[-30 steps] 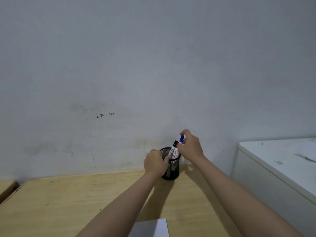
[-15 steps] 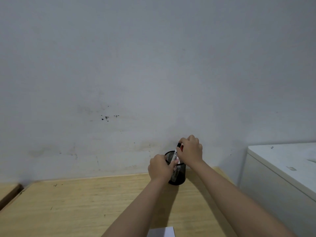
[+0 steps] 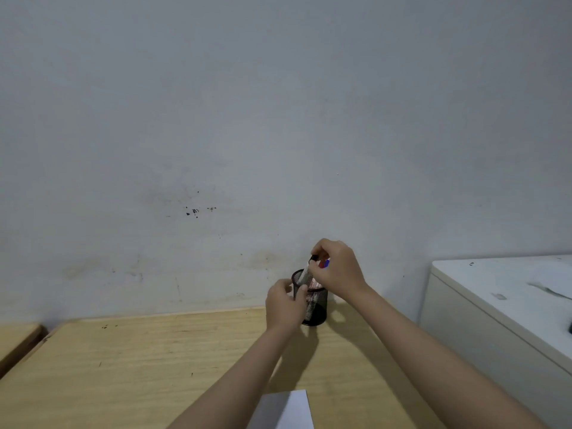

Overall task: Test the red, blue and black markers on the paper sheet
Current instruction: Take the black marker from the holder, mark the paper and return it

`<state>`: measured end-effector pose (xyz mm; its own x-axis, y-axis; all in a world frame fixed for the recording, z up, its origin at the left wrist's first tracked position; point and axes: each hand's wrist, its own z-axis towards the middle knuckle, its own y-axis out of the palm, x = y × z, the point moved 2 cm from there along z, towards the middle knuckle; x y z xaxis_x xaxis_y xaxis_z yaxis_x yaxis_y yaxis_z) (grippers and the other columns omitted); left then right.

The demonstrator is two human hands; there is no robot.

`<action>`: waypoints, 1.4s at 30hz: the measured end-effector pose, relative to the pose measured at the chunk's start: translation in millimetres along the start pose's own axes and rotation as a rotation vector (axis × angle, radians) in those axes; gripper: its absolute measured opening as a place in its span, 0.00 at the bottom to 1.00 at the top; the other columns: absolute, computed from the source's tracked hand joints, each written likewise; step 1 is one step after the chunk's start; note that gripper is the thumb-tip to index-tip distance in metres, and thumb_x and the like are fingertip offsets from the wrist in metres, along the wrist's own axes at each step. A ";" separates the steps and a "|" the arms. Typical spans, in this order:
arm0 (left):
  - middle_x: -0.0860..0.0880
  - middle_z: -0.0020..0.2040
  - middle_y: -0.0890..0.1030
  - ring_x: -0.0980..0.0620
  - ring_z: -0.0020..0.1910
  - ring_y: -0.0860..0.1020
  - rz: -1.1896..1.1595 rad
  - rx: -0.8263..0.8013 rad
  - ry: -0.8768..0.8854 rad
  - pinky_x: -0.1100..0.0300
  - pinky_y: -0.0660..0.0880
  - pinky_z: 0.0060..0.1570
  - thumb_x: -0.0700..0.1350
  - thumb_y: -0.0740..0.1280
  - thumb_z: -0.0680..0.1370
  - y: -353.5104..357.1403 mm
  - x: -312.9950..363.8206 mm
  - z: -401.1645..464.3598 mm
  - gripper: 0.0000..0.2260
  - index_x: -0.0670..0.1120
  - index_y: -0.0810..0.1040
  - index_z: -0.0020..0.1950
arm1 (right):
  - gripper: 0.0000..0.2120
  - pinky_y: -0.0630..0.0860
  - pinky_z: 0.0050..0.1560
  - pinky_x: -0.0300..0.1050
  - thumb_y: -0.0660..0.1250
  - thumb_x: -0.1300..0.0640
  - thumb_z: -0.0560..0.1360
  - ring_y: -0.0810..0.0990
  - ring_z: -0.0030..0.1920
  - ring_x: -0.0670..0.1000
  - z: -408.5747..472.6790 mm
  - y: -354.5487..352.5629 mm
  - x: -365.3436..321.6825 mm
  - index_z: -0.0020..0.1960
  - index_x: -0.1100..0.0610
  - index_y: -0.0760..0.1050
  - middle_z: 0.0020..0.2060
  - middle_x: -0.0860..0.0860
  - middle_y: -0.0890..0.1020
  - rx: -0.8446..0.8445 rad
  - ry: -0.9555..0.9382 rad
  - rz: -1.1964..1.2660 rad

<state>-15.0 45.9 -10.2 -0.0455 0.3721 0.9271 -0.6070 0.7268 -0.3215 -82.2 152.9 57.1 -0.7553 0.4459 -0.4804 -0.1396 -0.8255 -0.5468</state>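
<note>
A black mesh pen holder [image 3: 316,308] stands on the wooden desk near the wall. My left hand [image 3: 284,305] grips its left side. My right hand [image 3: 335,269] is above the holder, its fingers closed around the tops of the markers [image 3: 322,263] that stick out of it; a black cap, a red one and a blue one show between the fingers. The marker bodies lean inside the mesh. A white paper sheet [image 3: 286,408] lies at the near edge of the desk, partly hidden by my left forearm.
The wooden desk [image 3: 139,366] ends at a grey wall right behind the holder. A white cabinet [image 3: 501,305] stands close on the right, its top higher than the desk. Another wooden surface [image 3: 15,335] adjoins on the far left.
My right hand has closed down over the marker tops, and the markers sit lower in the holder. My left hand kept hold of the holder. The view shifted slightly.
</note>
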 end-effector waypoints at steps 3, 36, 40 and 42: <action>0.50 0.49 0.80 0.58 0.39 0.81 -0.369 0.008 0.104 0.70 0.76 0.39 0.45 0.65 0.77 -21.0 10.7 -39.0 0.15 0.49 0.71 0.63 | 0.04 0.76 0.40 0.46 0.69 0.63 0.66 0.77 0.39 0.52 -29.9 -19.0 -24.6 0.39 0.57 0.76 0.33 0.48 0.81 0.170 -0.048 0.073; 0.50 0.35 0.84 0.59 0.33 0.80 -0.124 0.074 0.246 0.68 0.74 0.36 0.38 0.74 0.69 -181.1 -17.1 -151.4 0.02 0.43 0.83 0.39 | 0.13 0.77 0.29 0.37 0.68 0.57 0.75 0.76 0.25 0.42 -147.6 41.2 -156.9 0.37 0.65 0.76 0.22 0.44 0.80 -0.047 0.404 0.799; 0.47 0.30 0.83 0.55 0.29 0.78 -0.348 -0.115 0.092 0.66 0.74 0.33 0.33 0.73 0.68 -186.9 -16.5 -143.0 0.02 0.38 0.81 0.38 | 0.11 0.78 0.30 0.35 0.66 0.59 0.76 0.77 0.25 0.41 -148.7 45.1 -154.8 0.41 0.66 0.77 0.28 0.50 0.79 -0.045 0.451 0.886; 0.47 0.30 0.83 0.54 0.29 0.77 -0.376 -0.183 0.052 0.64 0.75 0.33 0.34 0.73 0.69 -189.7 -15.7 -139.7 0.02 0.39 0.81 0.38 | 0.09 0.78 0.31 0.36 0.65 0.59 0.77 0.77 0.26 0.41 -150.5 46.9 -155.0 0.42 0.65 0.77 0.29 0.50 0.79 -0.049 0.471 0.932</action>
<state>211.7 -17.2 9.3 0.1952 0.0861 0.9770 -0.4229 0.9062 0.0046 124.8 97.1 2.7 -0.2229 -0.2616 -0.9391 0.4036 -0.9016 0.1554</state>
